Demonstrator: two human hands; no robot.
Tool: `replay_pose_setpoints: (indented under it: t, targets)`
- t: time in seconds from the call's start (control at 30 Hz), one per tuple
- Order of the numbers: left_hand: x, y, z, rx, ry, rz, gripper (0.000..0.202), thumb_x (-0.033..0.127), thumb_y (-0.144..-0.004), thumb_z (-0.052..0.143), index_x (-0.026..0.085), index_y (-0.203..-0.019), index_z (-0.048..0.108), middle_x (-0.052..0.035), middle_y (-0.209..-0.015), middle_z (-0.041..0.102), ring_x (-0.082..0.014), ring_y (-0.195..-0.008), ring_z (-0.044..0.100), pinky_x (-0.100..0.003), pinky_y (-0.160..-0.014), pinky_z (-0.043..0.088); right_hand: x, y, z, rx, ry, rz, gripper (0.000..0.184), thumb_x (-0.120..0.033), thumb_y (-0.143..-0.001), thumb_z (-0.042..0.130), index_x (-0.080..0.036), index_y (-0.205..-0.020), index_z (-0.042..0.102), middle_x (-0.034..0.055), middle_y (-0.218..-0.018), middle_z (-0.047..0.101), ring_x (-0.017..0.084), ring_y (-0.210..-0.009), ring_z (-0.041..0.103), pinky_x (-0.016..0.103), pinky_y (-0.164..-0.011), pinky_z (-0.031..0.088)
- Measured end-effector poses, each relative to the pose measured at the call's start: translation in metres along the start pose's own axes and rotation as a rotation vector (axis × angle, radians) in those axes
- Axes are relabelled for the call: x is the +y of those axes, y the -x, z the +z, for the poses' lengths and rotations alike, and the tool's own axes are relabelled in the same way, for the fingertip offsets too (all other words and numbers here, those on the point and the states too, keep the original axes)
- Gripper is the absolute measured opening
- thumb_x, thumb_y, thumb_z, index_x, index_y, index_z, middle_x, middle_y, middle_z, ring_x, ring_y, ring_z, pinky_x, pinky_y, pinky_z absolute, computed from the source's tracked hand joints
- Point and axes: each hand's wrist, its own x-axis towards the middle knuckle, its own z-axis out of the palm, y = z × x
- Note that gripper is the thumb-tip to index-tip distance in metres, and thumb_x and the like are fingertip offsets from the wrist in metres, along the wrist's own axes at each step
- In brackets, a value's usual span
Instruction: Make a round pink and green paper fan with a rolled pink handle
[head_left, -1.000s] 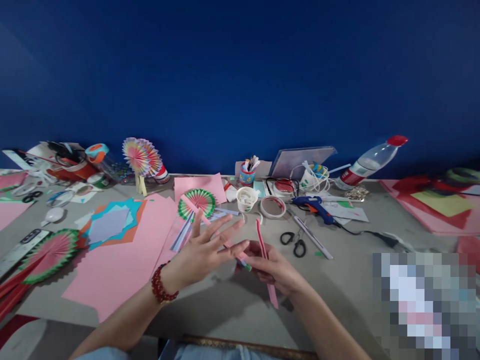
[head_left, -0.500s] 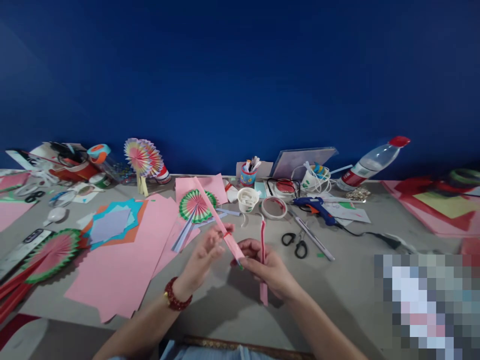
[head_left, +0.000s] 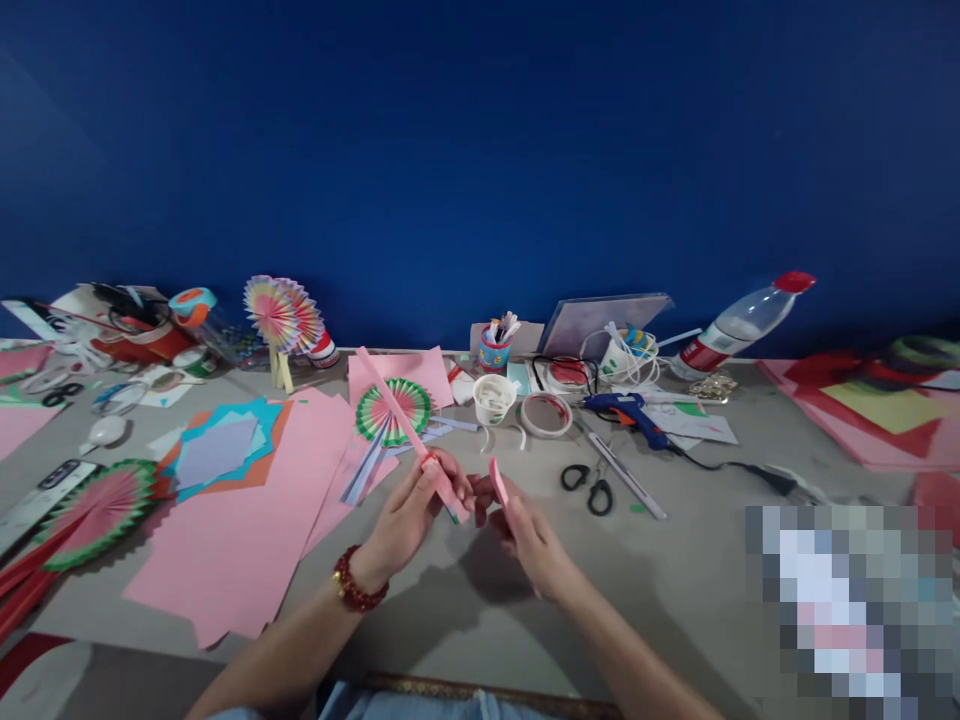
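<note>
My left hand (head_left: 411, 515) is closed on a long pink paper strip (head_left: 394, 405) that slants up and away to the left. A small red band crosses the strip near my fingers, and its lower end shows a bit of green. Close beside it, my right hand (head_left: 529, 535) holds a second pink strip (head_left: 497, 478), folded and mostly hidden by the palm. Beyond my left hand lies a round pleated paper fan (head_left: 394, 412), pink with a green edge. Black-handled scissors (head_left: 589, 488) rest to the right of my right hand.
Pink paper sheets (head_left: 247, 540) cover the left side. A white cup (head_left: 495, 398), a tape roll (head_left: 547, 414), a blue glue gun (head_left: 634, 415) with its cord and a craft knife (head_left: 626, 475) lie ahead. A plastic bottle (head_left: 742, 325) leans at the back right.
My left hand has closed around the first pink strip, and my right hand has let go of its lower end. The right hand's own strip has turned and now points more toward the left.
</note>
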Motion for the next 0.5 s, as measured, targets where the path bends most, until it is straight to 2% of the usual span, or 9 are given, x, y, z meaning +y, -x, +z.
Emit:
replay_pose_setpoints:
  t: [0.07, 0.1, 0.27, 0.4, 0.5]
  targets:
    - [0.0, 0.0, -0.002, -0.006, -0.002, -0.007, 0.027, 0.044, -0.098, 0.052, 0.018, -0.093, 0.058, -0.0033, -0.08, 0.059, -0.0173, -0.075, 0.06, -0.035, -0.077, 0.049, 0.002, 0.001, 0.0, 0.036, 0.017, -0.011, 0.058, -0.074, -0.094, 0.032, -0.022, -0.092, 0.057, -0.0005, -0.073, 0.051, 0.011, -0.054, 0.034, 0.024, -0.047, 0.025]
    - [-0.001, 0.0, -0.003, -0.016, 0.004, -0.004, 0.027, 0.044, -0.098, 0.053, 0.018, -0.094, 0.059, -0.0034, -0.08, 0.059, -0.0174, -0.076, 0.06, -0.034, -0.077, 0.049, 0.002, 0.001, 0.001, 0.058, 0.025, -0.012, 0.054, -0.071, -0.096, 0.032, -0.022, -0.088, 0.055, -0.0015, -0.07, 0.048, 0.011, -0.054, 0.034, 0.024, -0.047, 0.025]
    - [-0.009, 0.001, -0.008, -0.053, 0.008, -0.001, 0.027, 0.045, -0.097, 0.055, 0.018, -0.097, 0.06, -0.0039, -0.084, 0.059, -0.0179, -0.079, 0.06, -0.034, -0.077, 0.049, 0.002, 0.002, 0.0, 0.103, 0.151, -0.063, 0.041, -0.058, -0.099, 0.045, -0.022, -0.08, 0.049, -0.0044, -0.066, 0.043, 0.009, -0.052, 0.036, 0.022, -0.046, 0.027]
    - [-0.011, -0.002, -0.01, 0.049, 0.001, -0.017, 0.027, 0.044, -0.098, 0.054, 0.018, -0.093, 0.058, -0.0021, -0.08, 0.059, -0.0165, -0.077, 0.06, -0.031, -0.074, 0.048, 0.004, 0.001, 0.0, 0.07, 0.114, -0.068, 0.038, -0.055, -0.099, 0.047, -0.022, -0.081, 0.048, -0.0069, -0.061, 0.044, 0.007, -0.045, 0.037, 0.02, -0.042, 0.029]
    - [-0.01, -0.003, -0.009, 0.15, -0.026, -0.038, 0.027, 0.044, -0.097, 0.055, 0.018, -0.091, 0.058, -0.0003, -0.076, 0.059, -0.0148, -0.074, 0.059, -0.028, -0.071, 0.046, 0.003, -0.001, 0.002, 0.04, 0.053, -0.04, 0.038, -0.056, -0.098, 0.048, -0.021, -0.083, 0.049, -0.005, -0.063, 0.054, 0.008, -0.046, 0.047, 0.02, -0.045, 0.039]
